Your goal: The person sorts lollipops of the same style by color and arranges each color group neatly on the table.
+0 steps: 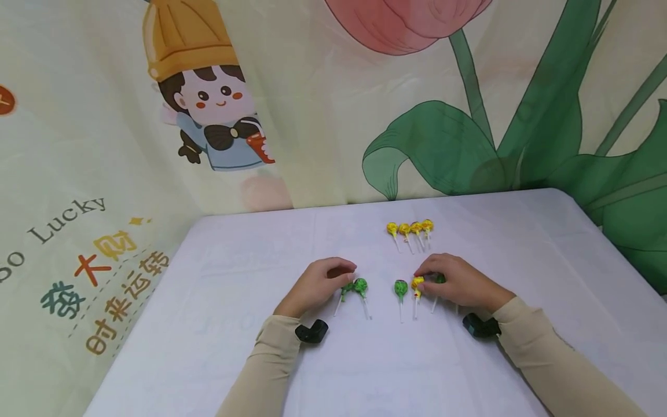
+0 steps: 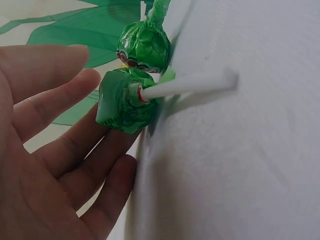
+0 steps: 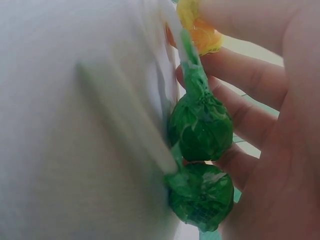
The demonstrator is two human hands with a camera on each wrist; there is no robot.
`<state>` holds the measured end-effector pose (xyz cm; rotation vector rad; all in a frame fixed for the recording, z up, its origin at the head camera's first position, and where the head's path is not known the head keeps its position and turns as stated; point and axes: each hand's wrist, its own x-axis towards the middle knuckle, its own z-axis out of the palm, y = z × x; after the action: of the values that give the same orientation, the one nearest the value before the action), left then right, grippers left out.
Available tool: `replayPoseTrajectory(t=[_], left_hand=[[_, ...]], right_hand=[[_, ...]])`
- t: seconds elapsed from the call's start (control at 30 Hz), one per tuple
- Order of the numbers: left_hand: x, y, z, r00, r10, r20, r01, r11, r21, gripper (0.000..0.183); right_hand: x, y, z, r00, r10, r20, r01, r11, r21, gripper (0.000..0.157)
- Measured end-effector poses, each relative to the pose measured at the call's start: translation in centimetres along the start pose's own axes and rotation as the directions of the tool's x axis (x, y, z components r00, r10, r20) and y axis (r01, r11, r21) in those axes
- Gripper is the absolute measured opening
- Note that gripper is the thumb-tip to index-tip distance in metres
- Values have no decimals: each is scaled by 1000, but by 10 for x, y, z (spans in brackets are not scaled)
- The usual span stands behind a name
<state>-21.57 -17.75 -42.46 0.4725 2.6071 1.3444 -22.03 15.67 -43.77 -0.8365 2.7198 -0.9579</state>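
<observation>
My right hand point(image 1: 458, 281) pinches a yellow lollipop point(image 1: 417, 282) between thumb and index finger, its white stick pointing toward me. Just left of it lies a green lollipop point(image 1: 400, 288). Under the same hand are two more green lollipops, partly hidden in the head view; the right wrist view shows an upper green lollipop point(image 3: 201, 127) and a lower one point(image 3: 202, 196) beside the palm. My left hand point(image 1: 320, 284) is beside a green lollipop point(image 1: 361, 285) and another green lollipop point(image 2: 125, 100), thumb and fingers spread apart around the nearer one.
Farther back on the white-covered table point(image 1: 250, 260), several yellow lollipops point(image 1: 405, 230) lie in a row with sticks toward me. A printed curtain point(image 1: 312, 116) hangs behind the table's far edge. Each wrist wears a black camera point(image 1: 311, 332).
</observation>
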Motion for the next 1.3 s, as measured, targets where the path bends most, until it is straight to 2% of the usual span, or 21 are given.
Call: replayPoseTrajectory(t=[0.53,0.77,1.1,1.3], left_hand=[[-4,-5,-6,999,35,42,-35,999,2,30],[-4,-5,-7,998,27,50,-28,999,16,33],[-6,-5,-7,996,62,56,-65,997,40,31],[-6,-6,-7,997,52,51,-54,998,42,30]], right_hand=[[-1,-2,-1,1000,6,8,-6,1000,11,23],[-1,-1,-1,1000,15,3,-15,999,43,20],[-2,-3,-3,998,62,9,-63,993,100,20],[-3,-4,-4,995,102,6,-102,988,114,25]])
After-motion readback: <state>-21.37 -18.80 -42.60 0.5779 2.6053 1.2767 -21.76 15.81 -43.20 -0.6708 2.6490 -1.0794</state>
